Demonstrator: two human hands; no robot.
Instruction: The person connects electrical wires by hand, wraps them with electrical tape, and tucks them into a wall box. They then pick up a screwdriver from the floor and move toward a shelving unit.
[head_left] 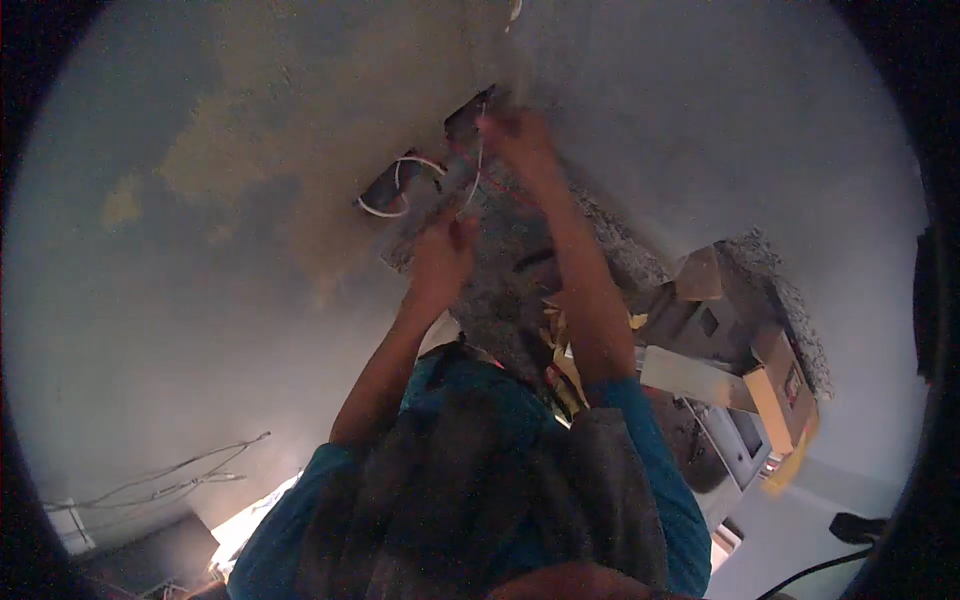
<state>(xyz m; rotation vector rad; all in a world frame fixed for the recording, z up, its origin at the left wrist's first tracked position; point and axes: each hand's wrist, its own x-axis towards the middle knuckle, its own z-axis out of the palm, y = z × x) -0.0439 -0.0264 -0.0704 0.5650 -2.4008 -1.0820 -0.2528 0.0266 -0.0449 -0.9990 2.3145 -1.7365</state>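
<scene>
A white wire [479,165] runs between my two hands in front of a bare wall. My left hand [443,262] is closed around its lower end. Beside the upper dark wall box [461,121], my right hand [527,150] is closed at the wire's upper part; its fingertips are blurred. To the left, a second dark wall box [382,188] has a looped white wire [384,213] sticking out, with a reddish piece near its top. A thin red wire [494,184] hangs below my right hand.
An open cardboard box [768,408] with things in it stands at the right, by a rough, crumbly edge [800,320]. Loose grey cables [185,487] stick out at the lower left. A black cable [815,570] curves at the lower right.
</scene>
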